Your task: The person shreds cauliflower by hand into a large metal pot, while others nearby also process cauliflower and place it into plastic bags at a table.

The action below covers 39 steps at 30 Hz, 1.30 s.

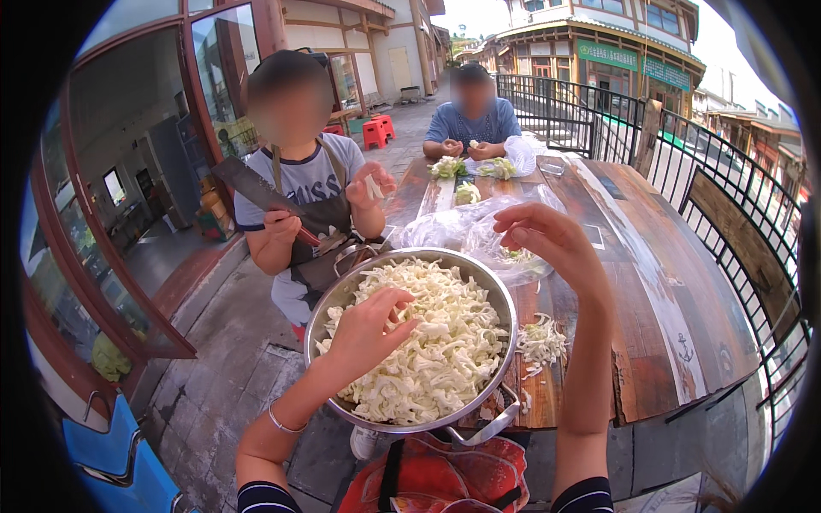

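Observation:
A two-handled stainless steel pan (510,301), heaped with cut cauliflower florets (442,359), stands at the near edge of the table. My left hand (369,330) is over the left part of the heap, fingers apart, with nothing seen in its grasp. Raised above the table, right of the pan's far side, my right hand (545,237) has curled, parted fingers and no object in it. Behind that hand lies a clear plastic bag (449,221) with some cauliflower bits in it. A small pile of cauliflower scraps (542,340) lies on the wood right of the pan.
At the left, a co-worker in an apron holds a cleaver (253,186) beside the pan. Another person sits at the far end of the plank table (648,308), handling cauliflower (447,168). A black metal railing (725,154) runs along the right; blue chairs (138,462) stand lower left.

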{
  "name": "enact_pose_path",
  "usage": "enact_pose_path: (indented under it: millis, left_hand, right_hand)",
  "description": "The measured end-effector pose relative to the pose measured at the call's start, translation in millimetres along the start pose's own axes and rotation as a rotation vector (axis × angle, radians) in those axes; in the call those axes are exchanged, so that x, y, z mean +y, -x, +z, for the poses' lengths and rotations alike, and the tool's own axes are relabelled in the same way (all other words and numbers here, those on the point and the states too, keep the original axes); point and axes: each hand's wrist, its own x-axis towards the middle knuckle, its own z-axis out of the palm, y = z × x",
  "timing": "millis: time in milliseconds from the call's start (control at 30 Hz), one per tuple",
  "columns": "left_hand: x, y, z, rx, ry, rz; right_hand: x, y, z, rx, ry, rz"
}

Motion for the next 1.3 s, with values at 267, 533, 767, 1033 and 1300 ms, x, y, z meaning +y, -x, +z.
enact_pose_path:
  millis: [267, 533, 767, 1033, 1300]
  left_hand:
    - [3.7, 62.8, -28.4, 0.153, 0.114, -0.033]
    - [-15.8, 102.2, -22.7, 0.315, 0.253, -0.184]
    - [-21.2, 107.7, -11.9, 0.313, 0.388, -0.23]
    - [-13.1, 99.4, -10.8, 0.295, 0.366, -0.152]
    - [-2.8, 48.3, 14.2, 0.045, -0.063, 0.347]
  right_hand:
    - [-19.0, 12.2, 2.1, 0.011, 0.024, 0.002]
    - [0.9, 145.3, -0.5, -0.25, 0.105, 0.466]
    - [14.0, 197.5, 38.1, -0.476, 0.008, 0.648]
    - [35.5, 170.3, 24.0, 0.025, 0.275, 0.512]
    - [23.8, 158.4, 26.7, 0.185, 0.186, 0.549]
